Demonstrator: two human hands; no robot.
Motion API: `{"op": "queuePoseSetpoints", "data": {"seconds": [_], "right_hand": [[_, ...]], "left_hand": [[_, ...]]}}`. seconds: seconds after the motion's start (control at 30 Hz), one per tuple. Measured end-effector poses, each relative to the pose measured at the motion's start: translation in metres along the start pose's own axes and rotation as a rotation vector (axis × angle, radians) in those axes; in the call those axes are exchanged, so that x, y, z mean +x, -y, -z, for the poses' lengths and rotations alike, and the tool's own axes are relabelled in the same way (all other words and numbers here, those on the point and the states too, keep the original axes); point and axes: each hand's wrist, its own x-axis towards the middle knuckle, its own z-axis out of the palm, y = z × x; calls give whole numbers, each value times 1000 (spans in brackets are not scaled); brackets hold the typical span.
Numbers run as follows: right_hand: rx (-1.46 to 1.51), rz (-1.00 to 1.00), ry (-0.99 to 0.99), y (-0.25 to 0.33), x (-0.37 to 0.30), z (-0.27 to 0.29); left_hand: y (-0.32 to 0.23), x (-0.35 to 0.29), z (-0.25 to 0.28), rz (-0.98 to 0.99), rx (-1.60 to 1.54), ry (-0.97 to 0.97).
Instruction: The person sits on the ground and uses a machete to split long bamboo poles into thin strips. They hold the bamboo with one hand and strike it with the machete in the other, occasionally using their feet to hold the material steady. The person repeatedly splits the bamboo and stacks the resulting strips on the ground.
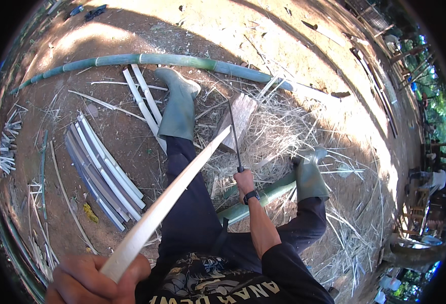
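Observation:
Close to the camera at the lower left, my left hand (96, 278) is closed round one end of a pale split bamboo strip (164, 195). The strip runs up and to the right, and its far end meets the blade of a long machete (234, 134). My right hand (244, 183), with a dark watch on the wrist, grips the machete's handle. Behind the blade a wooden chopping block (243, 114) stands on the ground between my green rubber boots (178, 109).
A long green bamboo pole (152, 59) lies across the far side. Bundled split strips (104, 169) rest to the left, with short cut pieces (10, 142) beyond them. Shavings (284, 126) surround the block. A thick green bamboo length (268, 195) lies under my right arm.

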Motion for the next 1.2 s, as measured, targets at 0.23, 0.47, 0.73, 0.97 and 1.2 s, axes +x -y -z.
{"op": "queuePoseSetpoints", "data": {"seconds": [0.23, 0.47, 0.73, 0.97, 1.2], "right_hand": [[194, 32, 111, 22, -30, 21], [-62, 435, -55, 85, -149, 58], [-16, 389, -59, 61, -117, 40], [-55, 373, -56, 79, -126, 37], [-147, 263, -38, 49, -70, 32]], "left_hand": [[20, 19, 33, 2, -265, -293], [23, 25, 31, 53, -419, -27], [26, 29, 32, 55, -416, -7], [29, 25, 39, 61, -466, -34], [32, 28, 47, 128, -697, -11]]}}
